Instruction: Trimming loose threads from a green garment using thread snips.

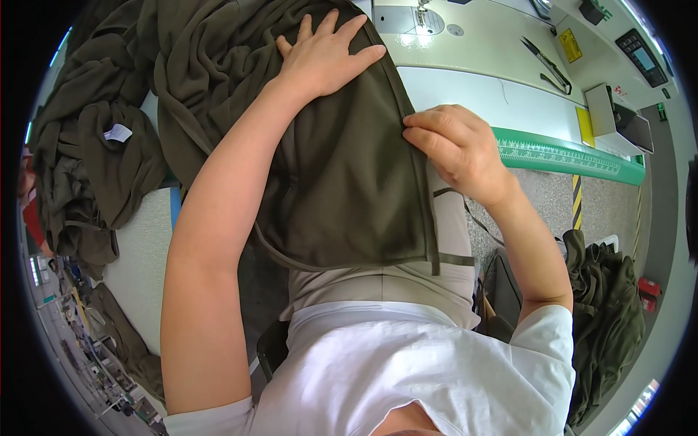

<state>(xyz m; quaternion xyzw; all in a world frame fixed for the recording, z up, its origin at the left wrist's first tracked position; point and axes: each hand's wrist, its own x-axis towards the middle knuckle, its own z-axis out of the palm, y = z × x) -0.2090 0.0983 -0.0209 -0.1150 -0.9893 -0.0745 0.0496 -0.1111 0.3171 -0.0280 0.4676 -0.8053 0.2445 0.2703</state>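
A dark olive garment piece (349,174) spreads over the sewing table and hangs down across my lap. With fingers spread, my left hand (323,58) lies flat on the cloth near its upper right edge. My right hand (458,149) pinches the bound edge of the same cloth between thumb and fingers, farther down along its right side. A narrow strip of binding runs down this edge, and its loose end sticks out at the lower corner. The sewing machine's metal needle plate (408,20) lies just beyond the edge, at the top.
Thread snips (547,65) lie on the machine bed at the right. A green measuring ruler (567,154) lines the table's front edge, beside a small open box (618,120). More olive cloth is heaped at the left (102,167) and hangs low at the right (607,320).
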